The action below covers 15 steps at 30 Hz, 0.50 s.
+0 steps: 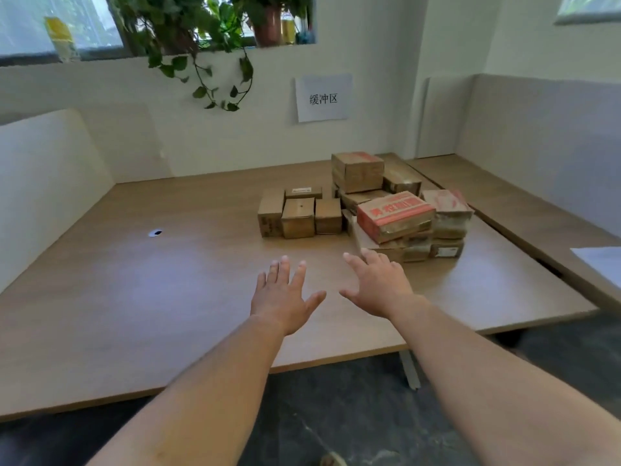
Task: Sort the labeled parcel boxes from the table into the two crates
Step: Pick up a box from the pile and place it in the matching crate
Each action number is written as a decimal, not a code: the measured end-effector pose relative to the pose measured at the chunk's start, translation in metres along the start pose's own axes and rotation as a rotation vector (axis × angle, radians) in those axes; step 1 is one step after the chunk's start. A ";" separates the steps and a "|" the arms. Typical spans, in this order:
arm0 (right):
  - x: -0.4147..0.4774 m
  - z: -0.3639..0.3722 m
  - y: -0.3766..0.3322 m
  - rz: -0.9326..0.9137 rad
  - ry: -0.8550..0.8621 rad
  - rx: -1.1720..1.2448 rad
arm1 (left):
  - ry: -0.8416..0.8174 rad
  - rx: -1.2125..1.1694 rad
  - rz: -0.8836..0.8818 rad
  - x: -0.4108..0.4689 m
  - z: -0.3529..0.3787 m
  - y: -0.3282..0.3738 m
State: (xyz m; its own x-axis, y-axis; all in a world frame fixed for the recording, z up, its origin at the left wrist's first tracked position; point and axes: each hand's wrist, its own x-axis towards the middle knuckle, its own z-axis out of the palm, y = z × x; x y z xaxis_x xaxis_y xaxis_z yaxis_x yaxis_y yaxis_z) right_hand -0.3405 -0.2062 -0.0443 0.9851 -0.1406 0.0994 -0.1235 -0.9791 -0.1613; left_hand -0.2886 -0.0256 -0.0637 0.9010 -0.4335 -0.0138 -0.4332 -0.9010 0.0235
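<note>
A: Hands first?
B: Two bare forearms reach in over the near table edge. Left hand (282,294) palm down, fingers spread wide, holding nothing, over the table (134,297). Right hand (379,284) the same: spread wide, empty, fingertips at the near corner of the parcel pile. Touching or not, cannot tell.
A: Parcels, where?
B: All on the table, right of centre, beyond the hands. Two groups. Left one: small plain boxes (299,216), four, brown, packed side by side and touching. The rear one has a white label on top. Just beside it on the right is a stack. Its flat bottom box (366,242) lies nearest the right hand, and a red-printed box (395,215) sits tilted on it. Right of that, a faded red box (448,205) rests on more boxes. The lowest is a labelled box (447,251), white sticker on its front.
A: Further back?
B: Tall top box (358,171) on the rear of the stack, long brown box (401,181) beside it on the right.
A: Open or closed?
B: All closed, taped. Contents cannot tell.
A: Rest?
B: Cable hole (155,233) on the left of the table. Second table (504,196) butts on at the right, with a white sheet (601,264) on it. Paper sign (322,98) on the far wall. On the sill, a reddish pot (268,28) with greenery in it. Trailing vine (201,85) hangs down the wall. Yellow packet (62,38) at the left window.
</note>
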 end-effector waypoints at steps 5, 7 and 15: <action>0.045 -0.015 0.043 0.062 0.013 -0.027 | 0.021 0.020 0.051 0.073 -0.010 0.026; 0.069 -0.023 0.063 0.070 -0.005 -0.029 | 0.025 0.009 0.065 0.106 -0.015 0.037; 0.181 -0.048 0.139 0.107 -0.014 -0.061 | 0.058 -0.055 0.111 0.244 -0.033 0.068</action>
State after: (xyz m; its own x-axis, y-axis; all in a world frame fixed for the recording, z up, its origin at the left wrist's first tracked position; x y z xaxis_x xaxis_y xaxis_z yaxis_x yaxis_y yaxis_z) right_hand -0.1854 -0.3748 -0.0015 0.9673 -0.2433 0.0712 -0.2348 -0.9658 -0.1102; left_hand -0.0972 -0.1918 -0.0327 0.8482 -0.5273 0.0497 -0.5296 -0.8448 0.0761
